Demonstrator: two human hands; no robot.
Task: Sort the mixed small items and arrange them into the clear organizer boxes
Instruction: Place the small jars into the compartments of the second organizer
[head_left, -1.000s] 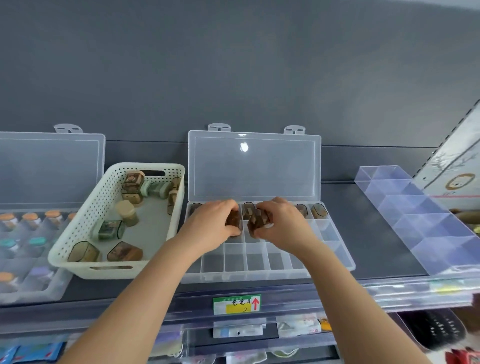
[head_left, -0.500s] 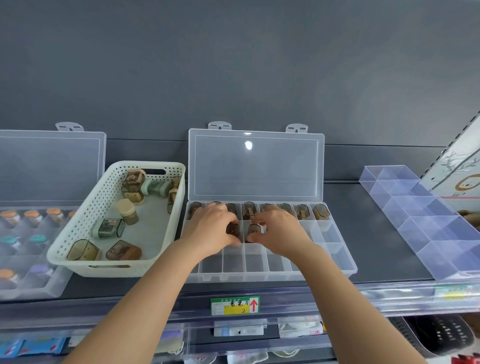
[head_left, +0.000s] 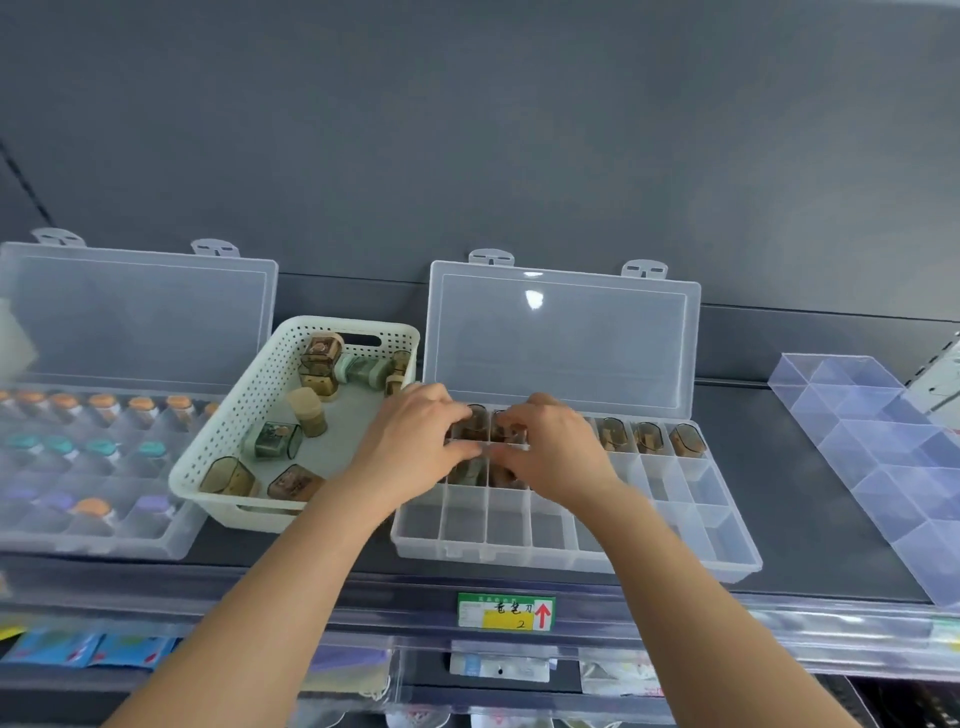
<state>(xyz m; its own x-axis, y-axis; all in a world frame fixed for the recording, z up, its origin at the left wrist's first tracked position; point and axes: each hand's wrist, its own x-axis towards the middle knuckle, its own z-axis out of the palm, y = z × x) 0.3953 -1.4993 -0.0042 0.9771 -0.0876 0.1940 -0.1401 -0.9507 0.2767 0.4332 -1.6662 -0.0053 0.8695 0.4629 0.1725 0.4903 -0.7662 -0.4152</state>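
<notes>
Left hand (head_left: 415, 447), right hand (head_left: 558, 449) over clear plastic compartmented organizer box (head_left: 571, 558); fingertips on small brown translucent cases (head_left: 467, 474), second row. Grasp or mere touch: cannot tell. White perforated plastic basket (head_left: 228, 415) just left.

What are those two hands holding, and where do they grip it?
The left hand and right hand each have fingertips on the top of a small brown case in the clear box; pinching or just pressing, I cannot tell.
</notes>
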